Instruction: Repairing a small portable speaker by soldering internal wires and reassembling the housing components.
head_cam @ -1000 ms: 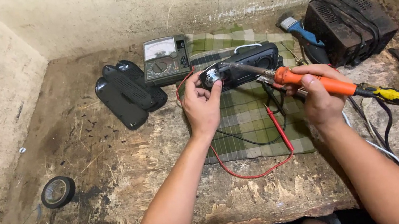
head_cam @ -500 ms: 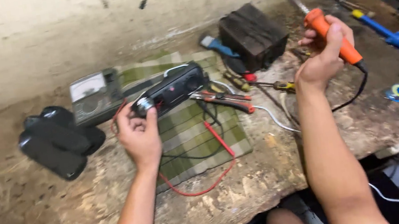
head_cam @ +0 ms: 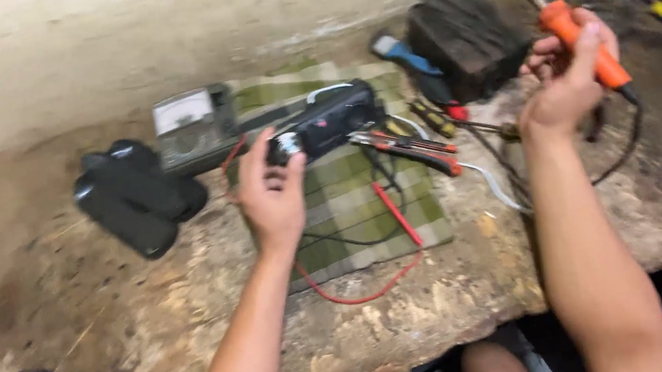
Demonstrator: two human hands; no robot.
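1. Head cam, middle of the frame: my left hand (head_cam: pixel 273 192) pinches the near end of the black gadget (head_cam: pixel 328 121) with fingers closed on its small round end, so it sits steady on the green checked cloth (head_cam: pixel 350 200).
2. Upper right: my right hand (head_cam: pixel 569 83) is wrapped tight around the orange soldering iron (head_cam: pixel 563 22), tip up and well clear of everything, probably so nothing gets burned.
3. Pliers (head_cam: pixel 407 147) and the analog meter (head_cam: pixel 194 129) lie just beside the cloth, handy.

Orange-handled soldering iron (head_cam: pixel 578 39) raised, tip up-left; black device (head_cam: pixel 326 122) lying on green checked cloth (head_cam: pixel 350 200).
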